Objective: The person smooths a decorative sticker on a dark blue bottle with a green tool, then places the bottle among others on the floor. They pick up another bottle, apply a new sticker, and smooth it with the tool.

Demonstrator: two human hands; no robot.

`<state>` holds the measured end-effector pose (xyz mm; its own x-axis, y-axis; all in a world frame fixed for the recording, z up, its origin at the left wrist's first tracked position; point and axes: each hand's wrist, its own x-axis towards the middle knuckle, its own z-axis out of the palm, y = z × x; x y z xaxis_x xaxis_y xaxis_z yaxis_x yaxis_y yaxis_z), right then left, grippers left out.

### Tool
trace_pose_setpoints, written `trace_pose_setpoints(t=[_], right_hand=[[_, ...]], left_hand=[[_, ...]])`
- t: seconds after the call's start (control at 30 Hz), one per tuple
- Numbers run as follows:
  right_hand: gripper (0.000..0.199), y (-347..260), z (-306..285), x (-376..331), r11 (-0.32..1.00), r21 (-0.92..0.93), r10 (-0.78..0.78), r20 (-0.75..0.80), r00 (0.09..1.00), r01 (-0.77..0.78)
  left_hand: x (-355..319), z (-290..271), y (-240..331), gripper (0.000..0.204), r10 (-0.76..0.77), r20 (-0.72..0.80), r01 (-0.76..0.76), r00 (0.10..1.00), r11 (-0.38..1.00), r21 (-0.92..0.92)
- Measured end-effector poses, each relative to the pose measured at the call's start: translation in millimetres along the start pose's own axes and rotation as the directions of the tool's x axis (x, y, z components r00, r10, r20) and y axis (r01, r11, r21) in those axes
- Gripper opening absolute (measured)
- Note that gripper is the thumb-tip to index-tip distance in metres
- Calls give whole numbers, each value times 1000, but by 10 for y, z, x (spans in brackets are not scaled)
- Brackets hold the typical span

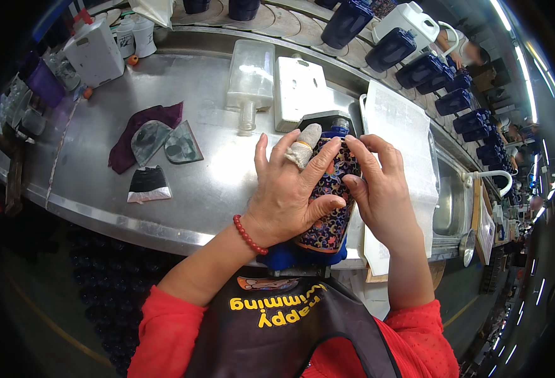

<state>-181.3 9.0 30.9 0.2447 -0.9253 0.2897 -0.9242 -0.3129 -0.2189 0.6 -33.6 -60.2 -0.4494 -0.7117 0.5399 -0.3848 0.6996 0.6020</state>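
A dark blue bottle (334, 217) wrapped in a colourful swirled floral pattern lies on a blue cloth (296, 257) at the table's front edge, its neck pointing away from me. My left hand (283, 198) lies across its left side with fingers spread, one finger covered by a cloth finger sleeve (301, 148). My right hand (381, 183) is at its upper right, index fingertip on the bottle's shoulder and thumb on its right side. Both hands are open, their fingers stretched out over the patterned surface. The bottle's underside is hidden.
On the metal table (208, 82) are a clear square bottle (250, 75), a white block (300, 88), a purple cloth (126, 142) and several small scrapers (150, 184). White paper (403, 145) lies to the right, before a sink (452, 205). Blue bottles (391, 49) line a conveyor behind.
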Motion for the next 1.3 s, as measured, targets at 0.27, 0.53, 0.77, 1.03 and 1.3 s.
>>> trace_pose_setpoints(t=[0.27,0.53,0.77,1.03,1.3], right_hand=[[53,22,14,15,999,-7,-34,-8,999,34],[52,1,30,27,999,-28,-27,-11,1000,27],[52,-2,49,38,999,-26,-30,-20,999,29],[51,-2,47,45,999,-30,-37,-27,999,36],[52,49,54,21,999,-25,-45,-29,999,44]], left_hand=[[24,20,-36,94,-82,-93,72,992,991,-113],[3,53,-50,95,-65,-27,61,998,991,-115],[21,74,-27,95,-65,-4,64,998,991,-117],[3,75,-44,92,-79,-72,62,994,977,-205],[17,88,-31,96,-45,-56,21,997,932,-362]])
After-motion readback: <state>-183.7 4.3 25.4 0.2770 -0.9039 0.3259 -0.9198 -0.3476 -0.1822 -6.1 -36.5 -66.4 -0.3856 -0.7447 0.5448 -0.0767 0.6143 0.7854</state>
